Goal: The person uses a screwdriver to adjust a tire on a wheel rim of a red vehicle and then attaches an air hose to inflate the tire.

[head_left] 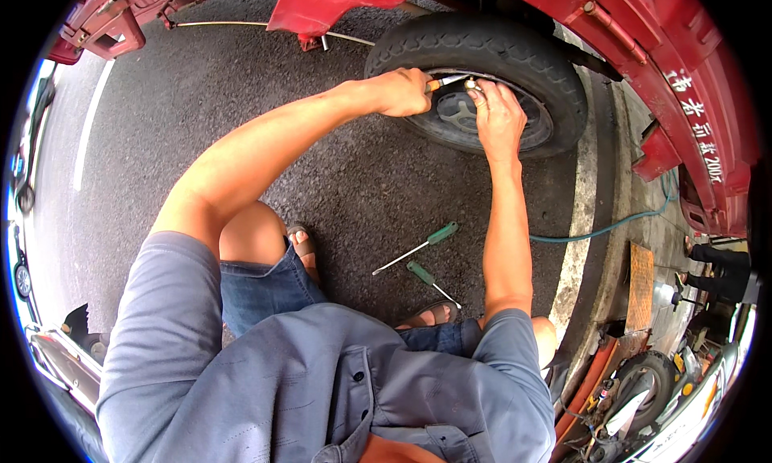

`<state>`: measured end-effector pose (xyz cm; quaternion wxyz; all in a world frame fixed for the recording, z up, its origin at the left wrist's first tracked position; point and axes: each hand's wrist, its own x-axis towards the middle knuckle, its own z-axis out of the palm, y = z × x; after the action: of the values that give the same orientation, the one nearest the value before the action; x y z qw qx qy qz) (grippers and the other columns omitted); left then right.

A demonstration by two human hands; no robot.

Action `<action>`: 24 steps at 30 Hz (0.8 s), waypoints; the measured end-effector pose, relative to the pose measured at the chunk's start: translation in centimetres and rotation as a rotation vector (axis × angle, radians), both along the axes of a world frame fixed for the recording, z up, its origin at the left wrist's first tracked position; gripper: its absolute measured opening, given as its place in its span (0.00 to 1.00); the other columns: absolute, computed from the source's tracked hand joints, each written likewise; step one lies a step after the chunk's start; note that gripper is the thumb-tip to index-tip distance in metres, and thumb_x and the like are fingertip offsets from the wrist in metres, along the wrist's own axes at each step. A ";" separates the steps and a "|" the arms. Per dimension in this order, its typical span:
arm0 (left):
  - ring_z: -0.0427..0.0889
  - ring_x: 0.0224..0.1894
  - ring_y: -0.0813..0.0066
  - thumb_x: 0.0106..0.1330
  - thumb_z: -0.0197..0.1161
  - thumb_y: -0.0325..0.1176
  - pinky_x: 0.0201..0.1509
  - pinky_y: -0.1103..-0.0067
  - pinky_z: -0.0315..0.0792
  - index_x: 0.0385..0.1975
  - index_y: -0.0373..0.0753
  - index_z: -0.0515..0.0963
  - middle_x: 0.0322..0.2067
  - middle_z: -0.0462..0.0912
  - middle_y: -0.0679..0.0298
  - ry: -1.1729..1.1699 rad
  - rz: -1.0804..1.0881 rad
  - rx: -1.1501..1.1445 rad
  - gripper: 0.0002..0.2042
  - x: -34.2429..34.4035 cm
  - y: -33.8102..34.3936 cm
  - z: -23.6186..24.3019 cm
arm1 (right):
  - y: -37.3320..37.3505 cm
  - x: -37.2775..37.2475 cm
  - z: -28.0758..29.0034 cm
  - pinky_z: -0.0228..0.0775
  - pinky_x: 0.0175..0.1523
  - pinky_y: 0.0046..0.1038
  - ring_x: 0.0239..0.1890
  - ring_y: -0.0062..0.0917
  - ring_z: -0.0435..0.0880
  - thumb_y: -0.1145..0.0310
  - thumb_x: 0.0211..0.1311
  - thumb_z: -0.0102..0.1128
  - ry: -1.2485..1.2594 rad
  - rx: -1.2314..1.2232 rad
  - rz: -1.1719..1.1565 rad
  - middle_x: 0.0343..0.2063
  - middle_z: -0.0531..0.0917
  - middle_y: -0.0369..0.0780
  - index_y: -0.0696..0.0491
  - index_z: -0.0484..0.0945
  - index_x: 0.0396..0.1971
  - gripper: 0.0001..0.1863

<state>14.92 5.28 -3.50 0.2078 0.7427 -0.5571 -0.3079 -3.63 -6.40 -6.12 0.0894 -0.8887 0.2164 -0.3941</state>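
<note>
My left hand (pixel 402 92) is closed around a tool with a yellow-orange handle (pixel 435 85) and a pale metal shank; its exact kind does not show. The shank points right, across the upper rim of a wheel with a black tyre (pixel 406 57). Beside the tip, my right hand (pixel 500 119) pinches a small brass-coloured metal piece (pixel 471 84), too small to name. The fingers are just over the wheel's grey hub (pixel 457 113). On the asphalt between my feet and the wheel lie two green-handled screwdrivers (pixel 441 233) (pixel 421 272), with bare metal shafts.
Red vehicle bodywork (pixel 338 5) overhangs the wheel, with a red panel (pixel 700 101) to the right. A teal hose (pixel 599 231) runs over the ground at right. Past the white painted line (pixel 575 246) are a wooden board (pixel 640 288), a loose tyre (pixel 647 391) and another person (pixel 720 274).
</note>
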 end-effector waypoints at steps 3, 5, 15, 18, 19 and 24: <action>0.83 0.41 0.47 0.64 0.55 0.38 0.44 0.61 0.71 0.41 0.34 0.76 0.32 0.83 0.45 0.004 -0.017 0.000 0.14 0.0 0.0 0.1 | 0.0 -0.2 -0.1 0.74 0.41 0.38 0.36 0.41 0.82 0.68 0.59 0.66 0.002 -0.001 -0.005 0.33 0.82 0.42 0.52 0.82 0.39 0.10; 0.83 0.41 0.46 0.64 0.54 0.38 0.44 0.61 0.72 0.41 0.34 0.76 0.32 0.83 0.44 -0.004 -0.030 -0.002 0.14 0.0 0.0 0.1 | 0.0 -0.1 0.0 0.75 0.42 0.39 0.38 0.40 0.83 0.67 0.57 0.67 -0.002 -0.001 -0.008 0.33 0.83 0.41 0.52 0.81 0.37 0.10; 0.83 0.40 0.47 0.63 0.54 0.36 0.44 0.61 0.71 0.39 0.34 0.76 0.31 0.82 0.44 0.019 -0.021 -0.008 0.13 0.0 0.0 0.3 | 0.0 0.0 0.2 0.75 0.41 0.38 0.38 0.39 0.83 0.68 0.54 0.69 -0.016 -0.028 -0.003 0.33 0.83 0.42 0.53 0.81 0.37 0.11; 0.83 0.38 0.49 0.61 0.55 0.35 0.43 0.62 0.71 0.37 0.35 0.76 0.31 0.82 0.46 0.030 -0.024 0.021 0.11 -0.2 -0.1 0.8 | -0.1 0.0 0.1 0.75 0.41 0.39 0.37 0.40 0.83 0.68 0.54 0.69 -0.023 -0.023 0.001 0.33 0.83 0.42 0.54 0.81 0.37 0.11; 0.83 0.38 0.49 0.61 0.55 0.35 0.43 0.62 0.71 0.37 0.35 0.76 0.30 0.82 0.46 0.036 -0.029 0.038 0.11 -0.2 -0.1 1.0 | -0.2 -0.1 0.0 0.75 0.41 0.39 0.37 0.40 0.83 0.68 0.54 0.69 -0.023 -0.017 0.001 0.33 0.83 0.42 0.54 0.81 0.36 0.11; 0.82 0.36 0.53 0.59 0.55 0.34 0.41 0.63 0.71 0.34 0.35 0.75 0.29 0.81 0.50 0.039 -0.026 0.005 0.10 -0.1 0.1 0.6 | -0.2 0.1 -0.2 0.75 0.41 0.38 0.37 0.40 0.83 0.68 0.55 0.68 -0.033 -0.040 -0.001 0.33 0.83 0.42 0.54 0.81 0.36 0.10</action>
<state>14.79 5.34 -2.92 0.2128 0.7297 -0.5619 -0.3264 -3.51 -6.59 -6.34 0.0748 -0.8835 0.2074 -0.4132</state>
